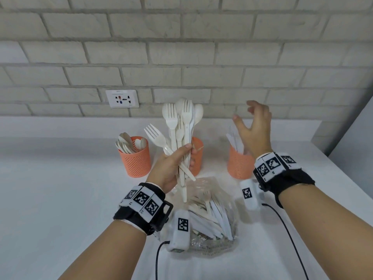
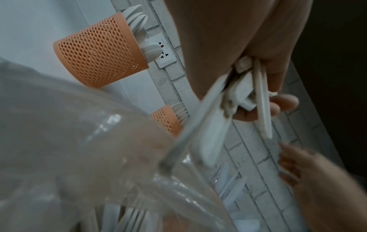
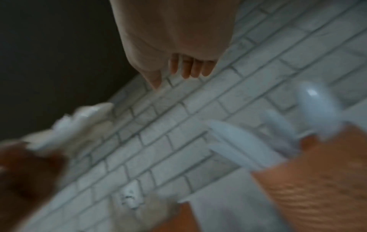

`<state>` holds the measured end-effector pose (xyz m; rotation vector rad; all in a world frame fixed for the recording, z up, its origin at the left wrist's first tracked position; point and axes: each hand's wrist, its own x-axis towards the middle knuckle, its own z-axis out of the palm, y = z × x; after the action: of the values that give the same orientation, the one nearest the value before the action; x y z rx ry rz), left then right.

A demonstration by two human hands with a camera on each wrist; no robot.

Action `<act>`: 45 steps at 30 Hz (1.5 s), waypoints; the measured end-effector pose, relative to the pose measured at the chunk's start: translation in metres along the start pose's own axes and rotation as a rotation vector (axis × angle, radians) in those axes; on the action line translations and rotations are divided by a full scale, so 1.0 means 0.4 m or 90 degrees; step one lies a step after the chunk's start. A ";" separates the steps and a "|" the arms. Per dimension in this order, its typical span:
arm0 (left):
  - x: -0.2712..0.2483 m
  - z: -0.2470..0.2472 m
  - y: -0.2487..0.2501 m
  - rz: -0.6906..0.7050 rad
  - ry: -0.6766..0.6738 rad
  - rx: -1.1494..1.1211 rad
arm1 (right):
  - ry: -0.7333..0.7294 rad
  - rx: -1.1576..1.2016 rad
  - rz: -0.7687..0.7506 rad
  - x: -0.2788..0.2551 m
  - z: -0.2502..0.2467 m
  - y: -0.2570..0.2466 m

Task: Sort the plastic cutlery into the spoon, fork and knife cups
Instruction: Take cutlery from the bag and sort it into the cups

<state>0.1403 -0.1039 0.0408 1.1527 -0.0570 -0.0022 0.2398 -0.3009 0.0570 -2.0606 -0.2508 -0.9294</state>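
Holding: my left hand (image 1: 171,168) grips a cutlery bundle (image 1: 181,126) upright.
Right hand (image 1: 255,126): mine, fingers spread, empty, above the knife cup (image 1: 240,164).

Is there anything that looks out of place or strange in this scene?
Nothing looks spilled or broken. The three orange cups stand upright: left cup, middle cup, right cup. The one untidy thing is the bundle in the left hand: forks and spoons mixed, one fork sticking out sideways.
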 end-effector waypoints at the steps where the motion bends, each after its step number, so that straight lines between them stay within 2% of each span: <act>1: -0.001 0.002 0.001 -0.004 0.000 0.002 | 0.009 0.036 -0.045 -0.003 -0.004 -0.036; 2: -0.004 0.007 0.003 -0.005 -0.013 0.001 | -0.035 0.087 -0.063 -0.010 -0.007 -0.075; 5: -0.012 0.025 0.007 -0.007 -0.030 0.003 | -0.282 0.170 -0.020 -0.058 0.005 -0.169; 6: -0.012 0.028 0.007 -0.011 -0.014 0.013 | -0.311 0.175 -0.004 -0.073 0.015 -0.184; 8: -0.012 0.025 0.005 -0.007 0.008 0.037 | -0.297 0.193 0.039 -0.093 0.032 -0.202; 12: -0.014 0.014 0.005 0.033 -0.008 0.071 | -0.263 0.178 0.089 -0.103 0.056 -0.220; 18: -0.017 -0.002 -0.006 -0.005 -0.013 0.075 | -0.314 0.215 0.227 -0.115 0.072 -0.241; 25: -0.016 -0.013 0.005 -0.014 -0.009 0.026 | -0.364 0.256 0.222 -0.119 0.055 -0.244; 28: -0.015 -0.003 -0.002 -0.017 0.000 0.004 | -0.349 0.256 0.223 -0.128 0.047 -0.244; 32: -0.015 0.005 -0.013 -0.022 -0.010 -0.002 | -0.298 0.129 0.129 -0.140 0.052 -0.247; 38: -0.009 -0.004 -0.009 -0.019 -0.010 -0.008 | -0.284 0.170 0.141 -0.119 0.026 -0.243; 45: -0.002 -0.008 -0.005 -0.035 -0.004 0.001 | -0.037 0.077 0.090 -0.007 -0.075 -0.159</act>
<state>0.1396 -0.1018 0.0378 1.1554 -0.0303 -0.0550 0.1918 -0.2835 0.1053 -1.9692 -0.1853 -0.7512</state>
